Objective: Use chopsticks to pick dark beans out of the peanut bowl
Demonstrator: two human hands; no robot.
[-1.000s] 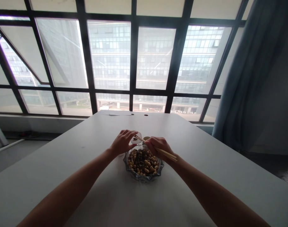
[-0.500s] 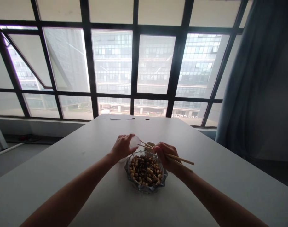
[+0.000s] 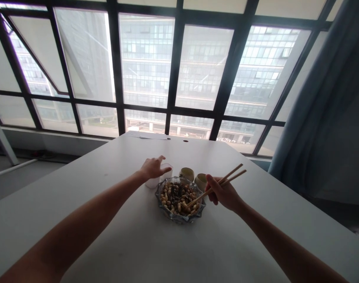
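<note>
My right hand (image 3: pixel 222 192) is closed around a pair of wooden chopsticks (image 3: pixel 234 173). Their tips reach down among peanuts and dark seeds (image 3: pixel 179 196) in a scalloped glass bowl (image 3: pixel 182 220). Past the bowl's left rim, my left hand (image 3: pixel 154 168) has its thumb and forefinger spread beside a translucent white cup (image 3: pixel 167 166); whether the thumb touches it I cannot tell. Another translucent cup (image 3: pixel 152 183) stands below that hand, partly covered by it. Two small beige cups, one (image 3: pixel 187 174) behind the bowl and one (image 3: pixel 200 181) near my right fingers, stand on the table.
The white table (image 3: pixel 132 243) stretches toward a large dark-framed window (image 3: pixel 172 70). Two dark round spots and a flat sheet (image 3: pixel 147 135) lie at its far edge. A blue-grey curtain (image 3: pixel 309 102) hangs on the right.
My left hand has let go of the translucent cup, which now stands behind the bowl. The chopsticks have swung from beside that cup down into the bowl. The view has tilted down.
</note>
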